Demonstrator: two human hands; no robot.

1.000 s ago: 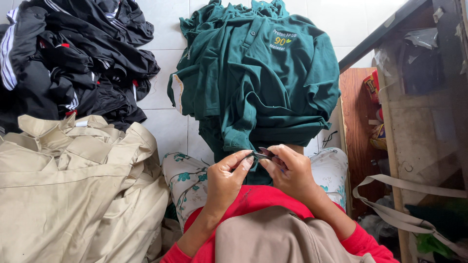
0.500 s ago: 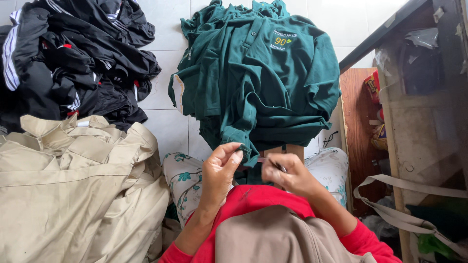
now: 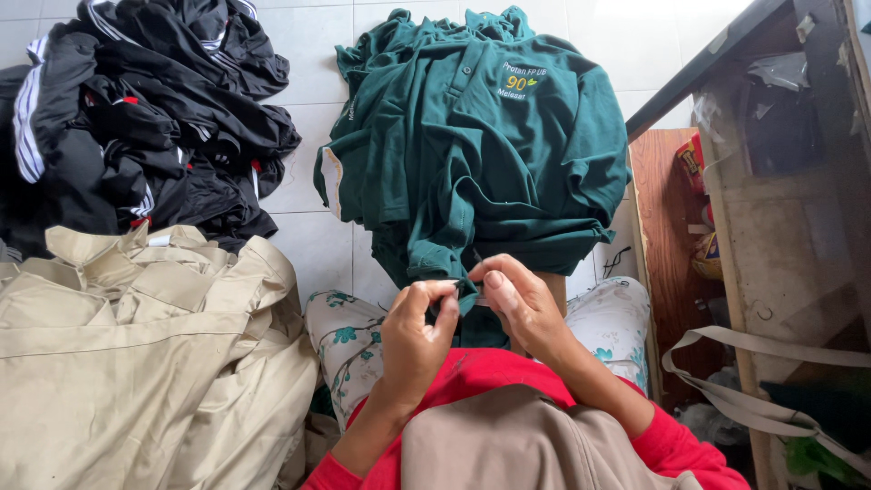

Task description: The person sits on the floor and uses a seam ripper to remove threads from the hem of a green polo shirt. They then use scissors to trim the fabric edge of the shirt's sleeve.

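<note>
Soft, even daylight fills the scene, bright without harsh glare. The white floor tiles (image 3: 318, 236) reflect it mildly, and shadows stay faint, gathering only under the green shirts (image 3: 481, 154) and in the folds of the black clothes (image 3: 136, 118). Focus is sharp across the middle; both hands look crisp. The wide lens bends straight lines outward toward the edges, and the dark shelf (image 3: 798, 181) at right sits dimmer.

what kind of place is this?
Probably a home or small garment workroom: green shirts, black clothes and beige garments piled on a white tiled floor, both hands on green fabric.
</note>
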